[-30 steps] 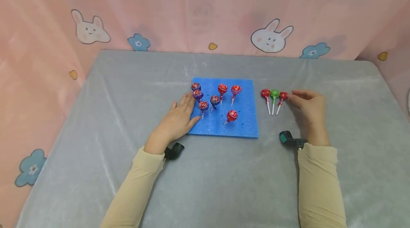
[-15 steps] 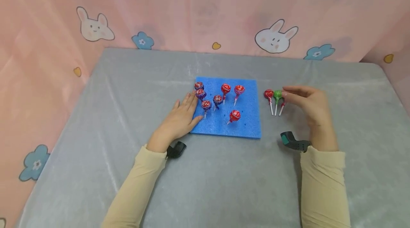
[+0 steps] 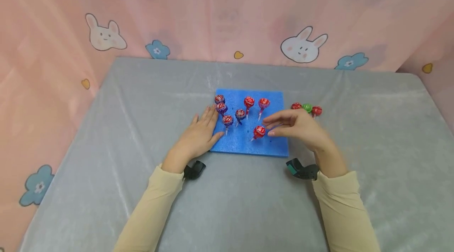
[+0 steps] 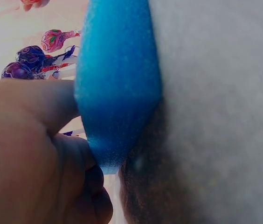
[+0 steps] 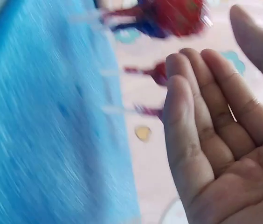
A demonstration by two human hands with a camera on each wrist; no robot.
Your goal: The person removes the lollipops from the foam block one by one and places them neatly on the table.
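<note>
A blue foam board (image 3: pixel 273 149) lies on the table with several wrapped lollipops standing in it by their sticks. My left hand (image 3: pixel 196 138) rests along the board's left edge, fingers straight, beside the purple lollipops (image 3: pixel 221 108). In the left wrist view, the thumb meets the side of the foam. Over the board's right part, my right hand (image 3: pixel 301 126) holds nothing, its thumb and fingers spread. Nearest its fingertips is a tilted red lollipop (image 3: pixel 259 131), seemingly apart from them; it also looms blurred in the right wrist view (image 5: pixel 180 16).
Right of the board, a red lollipop (image 3: pixel 296 106), a green lollipop (image 3: pixel 307 107) and another red lollipop (image 3: pixel 317 110) lie on the grey cloth (image 3: pixel 248 204); my right hand hides their sticks. A pink curtain (image 3: pixel 213 27) hangs behind the table.
My right hand has left the loose lollipops, where it touched the rightmost red one, and moved left over the board. The left hand has stayed on the board's edge.
</note>
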